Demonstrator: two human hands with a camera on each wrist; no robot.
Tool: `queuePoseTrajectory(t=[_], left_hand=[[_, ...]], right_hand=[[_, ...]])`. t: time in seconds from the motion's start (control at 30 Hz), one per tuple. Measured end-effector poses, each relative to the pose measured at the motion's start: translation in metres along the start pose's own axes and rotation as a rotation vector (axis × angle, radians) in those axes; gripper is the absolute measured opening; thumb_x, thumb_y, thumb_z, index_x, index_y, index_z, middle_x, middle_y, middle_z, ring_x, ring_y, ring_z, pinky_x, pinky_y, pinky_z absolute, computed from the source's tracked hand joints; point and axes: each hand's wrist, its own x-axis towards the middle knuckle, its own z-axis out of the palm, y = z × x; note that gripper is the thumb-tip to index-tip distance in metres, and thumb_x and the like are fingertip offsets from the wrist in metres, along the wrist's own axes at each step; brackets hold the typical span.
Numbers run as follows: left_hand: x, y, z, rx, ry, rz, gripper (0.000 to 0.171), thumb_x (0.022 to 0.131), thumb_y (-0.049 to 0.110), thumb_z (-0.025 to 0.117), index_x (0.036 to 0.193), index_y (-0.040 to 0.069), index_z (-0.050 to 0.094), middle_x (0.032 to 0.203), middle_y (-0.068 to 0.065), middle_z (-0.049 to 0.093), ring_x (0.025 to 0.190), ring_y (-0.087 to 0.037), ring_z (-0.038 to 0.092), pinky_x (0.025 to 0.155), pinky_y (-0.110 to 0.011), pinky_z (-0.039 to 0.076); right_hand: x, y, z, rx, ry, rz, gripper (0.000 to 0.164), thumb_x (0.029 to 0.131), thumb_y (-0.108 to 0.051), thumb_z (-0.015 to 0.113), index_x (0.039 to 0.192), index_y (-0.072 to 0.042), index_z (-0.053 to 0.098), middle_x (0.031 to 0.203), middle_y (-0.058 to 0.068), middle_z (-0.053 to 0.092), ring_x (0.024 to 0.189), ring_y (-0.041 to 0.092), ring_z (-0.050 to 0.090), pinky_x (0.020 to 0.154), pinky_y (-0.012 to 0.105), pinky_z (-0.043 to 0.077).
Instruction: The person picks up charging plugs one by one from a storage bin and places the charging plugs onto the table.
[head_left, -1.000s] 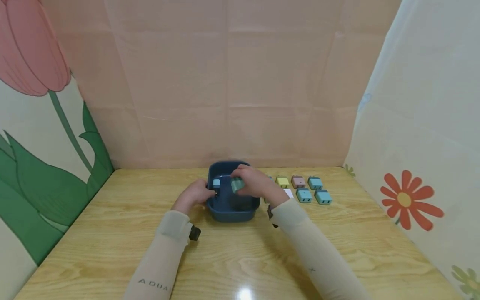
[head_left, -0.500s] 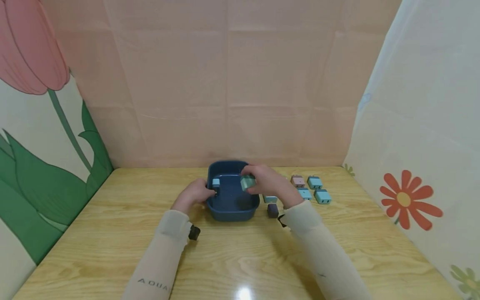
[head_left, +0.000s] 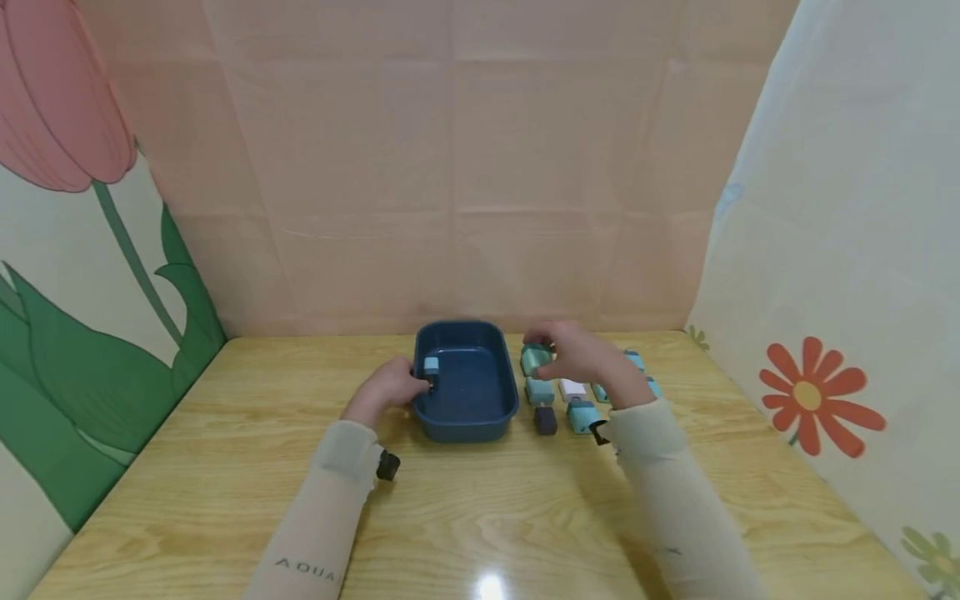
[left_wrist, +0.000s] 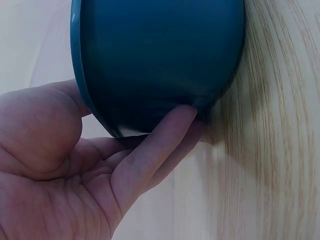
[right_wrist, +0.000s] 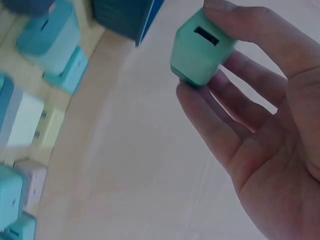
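Note:
My left hand (head_left: 386, 389) grips the left rim of a dark blue plastic basin (head_left: 467, 432); in the left wrist view its fingers (left_wrist: 155, 150) lie against the outer wall. Inside the basin, near the left thumb, sits a small light blue block (head_left: 431, 365). My right hand (head_left: 588, 360) pinches a green USB wall charger (right_wrist: 197, 52) between thumb and fingertips, its port showing in the right wrist view. That hand is right of the basin, above the rows of chargers. A teal charger (head_left: 540, 392) and a dark purple one (head_left: 545, 421) lie just below it.
Several more chargers stand right of the basin, among them a white one (head_left: 572, 389) and a blue one (head_left: 582, 415); others are partly hidden by the right hand. A pink sheet (head_left: 465, 208) hangs behind the wooden table (head_left: 450, 517).
My right hand has moved right, from over the basin to above the chargers, carrying the green charger. The left hand and basin have stayed in place.

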Motion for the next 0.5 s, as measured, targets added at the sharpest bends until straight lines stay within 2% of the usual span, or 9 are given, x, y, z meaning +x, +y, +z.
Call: queuePoseTrajectory(t=[0.2,0.33,0.5], left_hand=[[-0.001,0.001,0.001,-0.024,-0.006,0.011,0.023,0.104,0.015,0.065,0.116,-0.003,0.073,0.103,-0.016,0.078,0.082,-0.021,0.072,0.079,-0.035,0.063],[-0.002,0.002,0.001,-0.031,-0.011,0.015,0.023,0.103,0.014,0.065,0.115,-0.004,0.073,0.103,-0.017,0.077,0.082,-0.02,0.071,0.078,-0.034,0.062],[-0.001,0.002,0.0,-0.03,-0.01,0.004,0.022,0.104,0.015,0.064,0.115,-0.003,0.072,0.106,-0.018,0.078,0.084,-0.021,0.072,0.079,-0.033,0.062]], right_hand=[[-0.017,0.022,-0.012,0.088,-0.03,0.077,0.047,0.088,-0.01,0.089,0.129,0.001,0.069,0.124,0.017,0.073,0.118,0.036,0.068,0.107,0.06,0.057],[-0.027,0.035,-0.02,0.122,-0.047,0.12,0.046,0.089,-0.011,0.089,0.13,-0.002,0.07,0.126,0.016,0.072,0.12,0.035,0.067,0.106,0.057,0.058],[-0.038,0.047,-0.031,0.162,-0.081,0.127,0.044,0.089,-0.012,0.089,0.128,-0.005,0.071,0.127,0.016,0.072,0.122,0.037,0.068,0.103,0.055,0.06]])
